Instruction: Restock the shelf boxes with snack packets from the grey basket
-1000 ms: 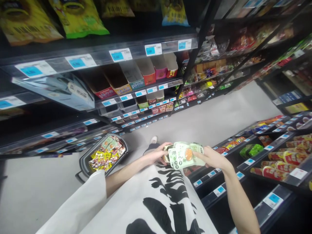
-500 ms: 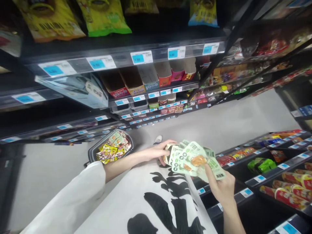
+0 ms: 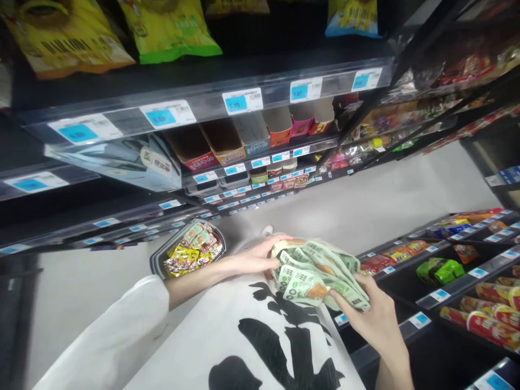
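Observation:
In front of my shirt I hold a bunch of pale green snack packets [image 3: 312, 271] with orange-brown food pictures on them. My left hand [image 3: 262, 257] grips the left end of the bunch, thumb on top and the other fingers partly hidden behind. At the right end my right hand [image 3: 376, 311] pinches the packets, its thumb pressed on the front one. A dark basket [image 3: 154, 260] stands below my left forearm, holding yellow packets [image 3: 181, 255] and a few similar green packets [image 3: 197, 236].
A shelf rack with price labels [image 3: 242, 101] rises ahead, bearing yellow snack bags [image 3: 170, 30] and open cartons [image 3: 221, 141]. On the right, a lower rack carries a green package [image 3: 439, 271] and red-yellow tubs [image 3: 487, 319]. Grey floor [image 3: 365, 200] runs between the racks.
The green packets, fanned out before, are now gathered closer together between both hands. My right hand has shifted its grip along their right end. The view has moved slightly.

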A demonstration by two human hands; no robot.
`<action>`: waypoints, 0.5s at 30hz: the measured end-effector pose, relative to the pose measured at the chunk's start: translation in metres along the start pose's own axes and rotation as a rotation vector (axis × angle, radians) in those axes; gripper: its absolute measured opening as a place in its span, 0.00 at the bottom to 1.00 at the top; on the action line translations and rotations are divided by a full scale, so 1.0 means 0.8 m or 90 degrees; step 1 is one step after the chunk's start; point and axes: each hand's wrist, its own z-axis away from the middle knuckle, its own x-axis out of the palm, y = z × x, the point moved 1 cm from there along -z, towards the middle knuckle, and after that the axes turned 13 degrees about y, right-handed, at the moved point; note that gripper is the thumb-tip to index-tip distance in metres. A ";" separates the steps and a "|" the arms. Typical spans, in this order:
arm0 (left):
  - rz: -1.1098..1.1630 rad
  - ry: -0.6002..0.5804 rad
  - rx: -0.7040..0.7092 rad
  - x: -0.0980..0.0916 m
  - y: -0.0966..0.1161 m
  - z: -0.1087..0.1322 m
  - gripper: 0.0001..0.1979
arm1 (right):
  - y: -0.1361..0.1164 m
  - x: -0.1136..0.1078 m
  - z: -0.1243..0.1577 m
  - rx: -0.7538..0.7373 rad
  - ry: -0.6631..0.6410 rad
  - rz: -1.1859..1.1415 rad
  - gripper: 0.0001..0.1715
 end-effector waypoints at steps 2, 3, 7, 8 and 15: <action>-0.041 -0.005 0.021 -0.007 0.001 -0.002 0.37 | -0.002 0.000 -0.002 0.006 0.016 -0.021 0.32; -0.057 -0.008 0.027 -0.009 0.002 -0.003 0.38 | -0.004 0.000 -0.002 -0.014 0.019 -0.024 0.37; -0.083 -0.020 0.040 -0.017 0.004 -0.007 0.40 | -0.017 -0.001 -0.008 -0.118 -0.044 0.003 0.36; -0.085 -0.023 0.043 -0.018 0.004 -0.008 0.40 | -0.021 -0.001 -0.010 -0.134 -0.071 0.002 0.36; 0.043 -0.101 -0.119 -0.020 -0.002 -0.026 0.38 | -0.032 0.014 -0.031 -0.163 -0.204 -0.075 0.36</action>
